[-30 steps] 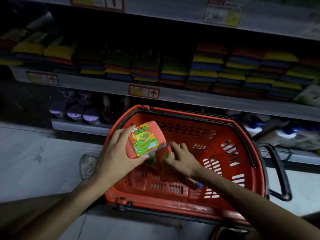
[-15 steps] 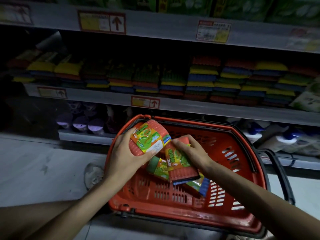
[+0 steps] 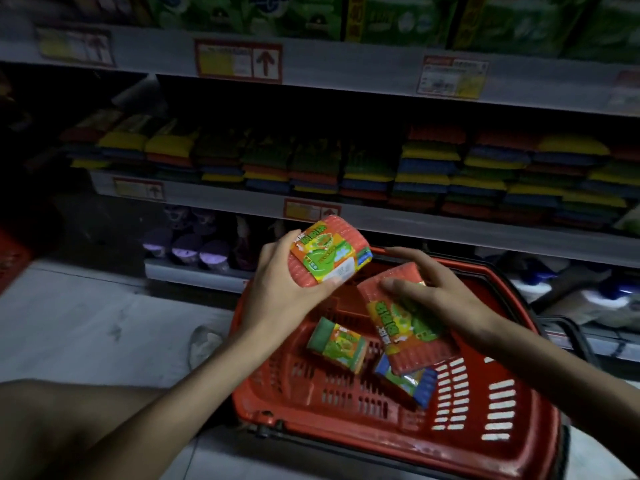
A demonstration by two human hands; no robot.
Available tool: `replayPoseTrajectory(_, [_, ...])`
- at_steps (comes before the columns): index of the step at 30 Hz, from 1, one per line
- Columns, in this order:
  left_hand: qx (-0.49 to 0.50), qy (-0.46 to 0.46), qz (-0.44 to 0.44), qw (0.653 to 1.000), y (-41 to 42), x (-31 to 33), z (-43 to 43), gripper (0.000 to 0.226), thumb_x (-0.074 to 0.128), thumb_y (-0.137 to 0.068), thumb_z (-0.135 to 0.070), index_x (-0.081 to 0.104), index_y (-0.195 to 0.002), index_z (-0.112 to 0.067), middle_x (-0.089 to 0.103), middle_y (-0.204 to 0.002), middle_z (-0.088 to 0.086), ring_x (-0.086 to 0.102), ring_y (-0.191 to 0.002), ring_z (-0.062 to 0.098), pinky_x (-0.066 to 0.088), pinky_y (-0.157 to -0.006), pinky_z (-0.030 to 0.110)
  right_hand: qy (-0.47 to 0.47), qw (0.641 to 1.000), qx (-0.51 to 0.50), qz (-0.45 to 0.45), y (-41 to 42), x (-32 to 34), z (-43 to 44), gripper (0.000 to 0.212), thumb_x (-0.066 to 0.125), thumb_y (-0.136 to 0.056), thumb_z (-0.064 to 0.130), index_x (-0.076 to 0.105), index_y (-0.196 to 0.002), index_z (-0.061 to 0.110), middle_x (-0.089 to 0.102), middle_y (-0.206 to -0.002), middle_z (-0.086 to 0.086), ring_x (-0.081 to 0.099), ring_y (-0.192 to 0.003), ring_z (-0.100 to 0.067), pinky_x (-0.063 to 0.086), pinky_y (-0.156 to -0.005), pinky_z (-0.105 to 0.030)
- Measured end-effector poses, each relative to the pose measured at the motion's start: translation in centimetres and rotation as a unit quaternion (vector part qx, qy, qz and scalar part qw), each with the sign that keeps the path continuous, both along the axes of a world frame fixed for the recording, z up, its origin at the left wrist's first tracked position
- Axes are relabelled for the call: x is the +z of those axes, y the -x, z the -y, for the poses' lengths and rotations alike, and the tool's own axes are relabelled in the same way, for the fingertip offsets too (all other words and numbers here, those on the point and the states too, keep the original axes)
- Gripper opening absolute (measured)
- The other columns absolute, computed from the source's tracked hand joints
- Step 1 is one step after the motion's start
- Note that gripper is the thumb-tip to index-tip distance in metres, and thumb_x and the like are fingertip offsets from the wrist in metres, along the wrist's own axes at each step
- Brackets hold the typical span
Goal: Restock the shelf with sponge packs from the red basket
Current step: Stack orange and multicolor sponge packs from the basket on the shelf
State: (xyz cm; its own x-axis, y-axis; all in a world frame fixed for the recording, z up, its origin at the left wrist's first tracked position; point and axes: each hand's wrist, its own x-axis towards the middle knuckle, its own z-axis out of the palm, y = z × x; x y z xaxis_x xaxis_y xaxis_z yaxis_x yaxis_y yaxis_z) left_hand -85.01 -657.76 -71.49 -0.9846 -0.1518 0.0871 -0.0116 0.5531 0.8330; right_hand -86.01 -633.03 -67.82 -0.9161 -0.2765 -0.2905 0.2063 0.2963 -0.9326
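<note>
- Left hand [image 3: 287, 292] is gripping an orange sponge pack [image 3: 329, 252], with the thumb curling along its near edge and the fingers wrapping its far left side. The pack is being held up over the far left rim of the red basket [image 3: 485, 441], label facing up.
- Right hand [image 3: 433, 299] is gripping a second orange pack [image 3: 405, 327], thumb pressing on its top face and fingers spreading round its far edge. This pack is tilting, with its lower end hanging over the inside of the basket.
- The basket is sitting on the floor [image 3: 86, 323] in front of the shelving, and its black handle [image 3: 571, 334] is showing at its right side.
- Two more packs are lying inside the basket. A green-edged pack [image 3: 337, 344] is lying near the middle. A blue-edged pack [image 3: 405, 379] is lying just beside it on the right, partly hidden under the pack in the right hand.
- The sponge shelf [image 3: 415, 223] is running across behind the hands, carrying stacked sponge packs [image 3: 433, 174] in yellow, blue, orange and green along its width.
- A price label [image 3: 311, 209] is sitting on that shelf's front edge, just above the pack in the left hand.
- Green boxes [image 3: 398, 15] are standing on the shelf above.
- Purple-capped containers [image 3: 187, 247] are standing on the lowest shelf, to the left of the basket.
</note>
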Motion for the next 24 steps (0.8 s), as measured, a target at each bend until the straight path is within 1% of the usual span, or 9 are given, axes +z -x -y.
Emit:
replayPoseTrajectory(6, [-0.023,-0.016,-0.016,0.999,-0.2,1.0,-1.1,0.084,0.086,-0.065,-0.059,0.049,-0.138,-0.042,0.045,-0.125,-0.017,0.053,-0.108,-0.005,0.045,-0.086,0.014,0.050,0.998,0.024,0.037,-0.2,1.2,-0.1,0.065,0.075,-0.080,0.034,0.053,-0.140,0.047,0.074,-0.119,0.000,0.077,-0.093,-0.026,0.061,-0.072,-0.032])
replayPoseTrajectory(8, [-0.042,-0.028,-0.007,0.999,-0.1,1.3,-1.4,0.081,0.090,-0.068,-0.045,0.048,-0.138,-0.041,0.042,-0.126,-0.016,0.051,-0.112,-0.006,0.046,-0.088,0.013,0.065,0.996,0.032,0.049,-0.3,1.6,0.2,0.063,0.074,-0.078,0.032,0.053,-0.136,0.046,0.076,-0.116,-0.001,0.077,-0.091,-0.026,0.060,-0.069,-0.030])
replayPoseTrajectory(10, [-0.054,-0.064,0.006,0.996,0.0,2.0,-1.8,0.078,0.090,-0.070,-0.042,0.050,-0.137,-0.041,0.040,-0.127,-0.014,0.051,-0.114,-0.006,0.045,-0.089,0.013,0.090,0.994,0.033,0.052,-0.5,2.0,0.2,0.055,0.072,-0.079,0.030,0.055,-0.128,0.047,0.078,-0.109,0.000,0.078,-0.086,-0.024,0.059,-0.065,-0.027])
replayPoseTrajectory(12, [-0.054,-0.126,0.017,0.990,0.4,3.0,-2.0,0.059,0.082,-0.079,-0.047,0.057,-0.132,-0.043,0.042,-0.129,-0.012,0.054,-0.113,-0.005,0.047,-0.092,0.017,0.110,0.992,0.024,0.049,-0.5,2.6,-0.2,0.047,0.070,-0.079,0.029,0.057,-0.120,0.047,0.079,-0.102,0.002,0.077,-0.080,-0.022,0.059,-0.062,-0.026])
replayPoseTrajectory(14, [-0.045,-0.185,0.030,0.981,1.0,4.0,-2.0,0.040,0.078,-0.085,-0.049,0.065,-0.123,-0.049,0.050,-0.132,-0.005,0.060,-0.115,0.007,0.053,-0.099,0.034,0.115,0.992,0.015,0.039,-0.4,2.9,-1.0,0.047,0.074,-0.079,0.028,0.059,-0.119,0.046,0.080,-0.100,0.003,0.077,-0.079,-0.021,0.059,-0.062,-0.026])
replayPoseTrajectory(16, [-0.060,-0.237,0.064,0.968,1.7,4.9,-2.1,0.044,0.081,-0.080,-0.047,0.067,-0.121,-0.049,0.060,-0.130,0.004,0.068,-0.113,0.021,0.056,-0.099,0.047,0.096,0.995,0.021,0.023,-0.3,3.2,-1.9,0.059,0.081,-0.078,0.030,0.057,-0.129,0.045,0.078,-0.106,0.003,0.078,-0.087,-0.023,0.060,-0.067,-0.028])
replayPoseTrajectory(18, [-0.076,-0.301,0.121,0.943,2.3,5.8,-2.3,0.061,0.088,-0.073,-0.033,0.064,-0.128,-0.043,0.070,-0.118,0.006,0.073,-0.104,0.023,0.058,-0.095,0.043,0.069,0.997,0.020,-0.003,-0.2,3.2,-2.7,0.065,0.076,-0.076,0.035,0.054,-0.136,0.044,0.075,-0.114,0.006,0.077,-0.095,-0.024,0.061,-0.073,-0.030])
replayPoseTrajectory(20, [-0.069,-0.337,0.168,0.924,3.1,6.7,-2.2,0.076,0.088,-0.061,-0.029,0.062,-0.132,-0.029,0.074,-0.114,0.009,0.074,-0.101,0.023,0.059,-0.089,0.037,0.047,0.998,0.020,-0.030,-0.1,3.3,-3.5,0.065,0.075,-0.076,0.035,0.054,-0.137,0.042,0.072,-0.120,0.005,0.076,-0.099,-0.022,0.062,-0.077,-0.033])
replayPoseTrajectory(24, [-0.055,-0.320,0.166,0.931,4.5,7.7,-1.7,0.069,0.091,-0.053,-0.032,0.071,-0.119,-0.028,0.076,-0.116,0.006,0.073,-0.107,0.026,0.058,-0.083,0.037,-0.011,0.997,0.012,-0.070,0.4,3.2,-4.4,0.061,0.071,-0.074,0.046,0.053,-0.131,0.057,0.064,-0.128,0.008,0.071,-0.105,-0.019,0.061,-0.088,-0.042])
